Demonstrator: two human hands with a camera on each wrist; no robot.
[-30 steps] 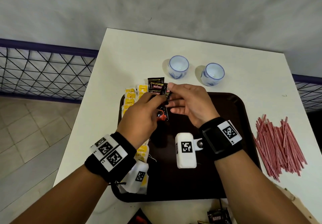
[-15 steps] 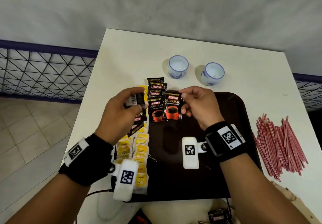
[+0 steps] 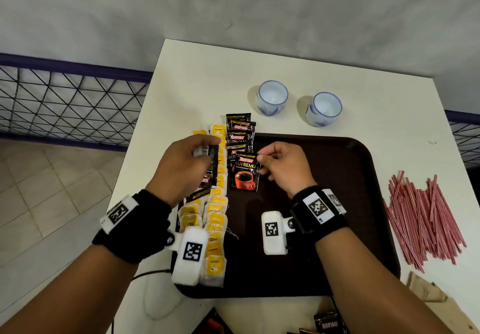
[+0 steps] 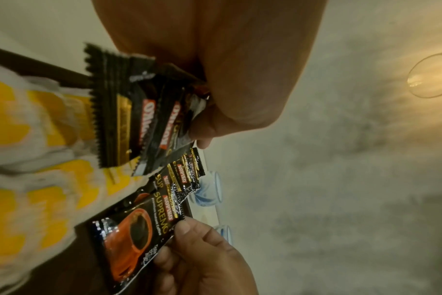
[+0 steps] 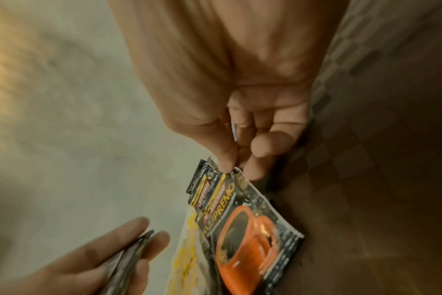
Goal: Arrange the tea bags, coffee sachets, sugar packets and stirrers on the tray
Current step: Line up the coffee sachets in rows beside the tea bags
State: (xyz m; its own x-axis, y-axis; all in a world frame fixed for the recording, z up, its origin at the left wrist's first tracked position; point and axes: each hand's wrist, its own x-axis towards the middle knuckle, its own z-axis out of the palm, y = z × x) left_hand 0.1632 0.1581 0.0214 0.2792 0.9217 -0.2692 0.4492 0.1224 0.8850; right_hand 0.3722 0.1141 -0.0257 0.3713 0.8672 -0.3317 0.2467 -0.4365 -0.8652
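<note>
A white square table [image 3: 197,79] is carrying a dark brown plastic tray [image 3: 368,177], two blue-patterned white cups [image 3: 272,97], and loose red stirrers [image 3: 426,216].

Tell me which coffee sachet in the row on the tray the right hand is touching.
The nearest sachet, the only one showing its whole front with the red cup. The right hand pinches its top right corner; the sachets behind it are overlapped and untouched.

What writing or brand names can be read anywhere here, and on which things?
"KOPIKO" and "SUPREMO": on the front coffee sachet that the right hand pinches.
"KOPIKO": on the overlapped sachets behind it, and on a sachet at the bottom edge.
Small line under "SUPREMO": too small to read.
Yellow tea bag tags: print too blurred.
Wrist markers: square code patterns, no words.
</note>
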